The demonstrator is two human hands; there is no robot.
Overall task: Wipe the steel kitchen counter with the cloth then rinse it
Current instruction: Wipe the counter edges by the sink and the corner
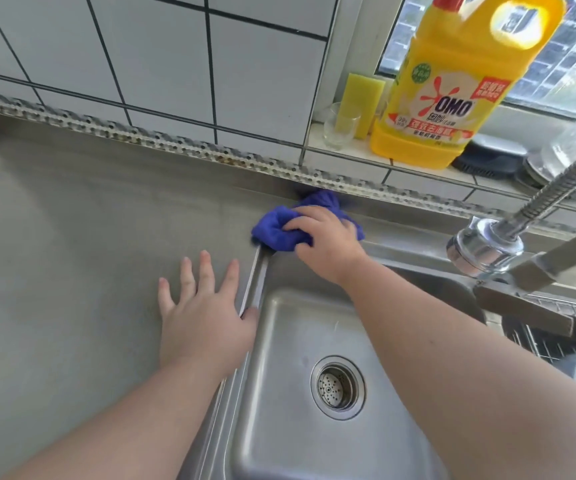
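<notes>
Sink (290,403) looks dry, so rinsing isn't started imo; left hand (203,317) spread flat on the counter (72,258); further back, right hand (328,237) bunches the blue cloth (276,230) at the back corner, mid-wipe.

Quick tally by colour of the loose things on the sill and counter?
Yellow: 2, detergent bottle and sponge
Blue: 1, cloth under the right hand
Clear: 1, glass
Dark: 1, round object on the sill
Total: 5
</notes>
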